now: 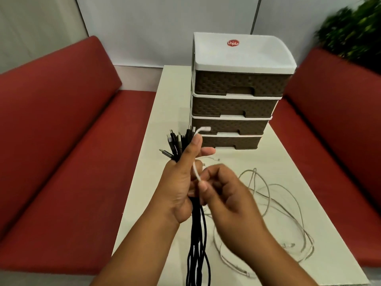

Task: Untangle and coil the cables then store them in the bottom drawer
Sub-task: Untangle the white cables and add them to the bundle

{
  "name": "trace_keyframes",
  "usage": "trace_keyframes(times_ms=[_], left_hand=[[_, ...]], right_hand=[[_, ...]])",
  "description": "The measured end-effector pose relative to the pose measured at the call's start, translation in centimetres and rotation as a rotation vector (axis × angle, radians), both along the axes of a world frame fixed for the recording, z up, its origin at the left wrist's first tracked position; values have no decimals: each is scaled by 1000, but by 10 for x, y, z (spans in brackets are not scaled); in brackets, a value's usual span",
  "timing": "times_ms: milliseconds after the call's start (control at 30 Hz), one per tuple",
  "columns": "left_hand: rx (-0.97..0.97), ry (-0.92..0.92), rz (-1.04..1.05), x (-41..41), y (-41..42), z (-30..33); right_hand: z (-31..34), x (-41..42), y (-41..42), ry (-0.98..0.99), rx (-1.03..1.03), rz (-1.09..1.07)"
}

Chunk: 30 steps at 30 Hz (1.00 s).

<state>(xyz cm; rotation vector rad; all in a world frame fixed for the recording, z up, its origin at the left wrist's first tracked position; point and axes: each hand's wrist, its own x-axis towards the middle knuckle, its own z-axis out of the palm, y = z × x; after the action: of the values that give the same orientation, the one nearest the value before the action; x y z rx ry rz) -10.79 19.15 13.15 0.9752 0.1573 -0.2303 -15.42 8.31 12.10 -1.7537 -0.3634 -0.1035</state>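
Step in hand: gathering. Left hand [181, 178] is gripping the black cable bundle [198, 234], plugs fanning toward 11 o'clock; right hand [224, 195] fingers are pinching a white cable [195, 170] against it. Pale cables [278, 213] are lying loose on the bench [268, 162] at 3 o'clock. Bottom drawer [231, 142], at 12 o'clock, is sitting closed. Next, likely: coiling, then opening it.

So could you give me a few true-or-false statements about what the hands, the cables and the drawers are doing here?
1. The left hand grips a bundle of black cables. True.
2. The bottom drawer of the drawer unit is pulled open. False: all four drawers look closed.
3. The right hand pinches a white cable. True.
4. The grey cables on the table are neatly coiled. False: they lie in loose, sprawling loops.
5. The benches either side are blue. False: the benches are red.
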Motion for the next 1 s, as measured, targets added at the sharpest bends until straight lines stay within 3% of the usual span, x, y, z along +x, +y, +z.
trace_keyframes(times_ms=[133, 367, 600, 800, 1000], left_hand=[[-19, 11, 44, 1, -2, -1], [7, 2, -63, -1, -6, -3], [-241, -101, -10, 7, 0, 3], [-361, -265, 47, 10, 16, 20], [-505, -232, 12, 9, 30, 28]], right_hand=[[-13, -12, -2, -35, -184, 10], [-19, -18, -15, -159, -356, -12], [-43, -15, -30, -164, -440, -46], [-116, 25, -95, -359, -836, -129], [-58, 105, -159, -281, -1197, -352]])
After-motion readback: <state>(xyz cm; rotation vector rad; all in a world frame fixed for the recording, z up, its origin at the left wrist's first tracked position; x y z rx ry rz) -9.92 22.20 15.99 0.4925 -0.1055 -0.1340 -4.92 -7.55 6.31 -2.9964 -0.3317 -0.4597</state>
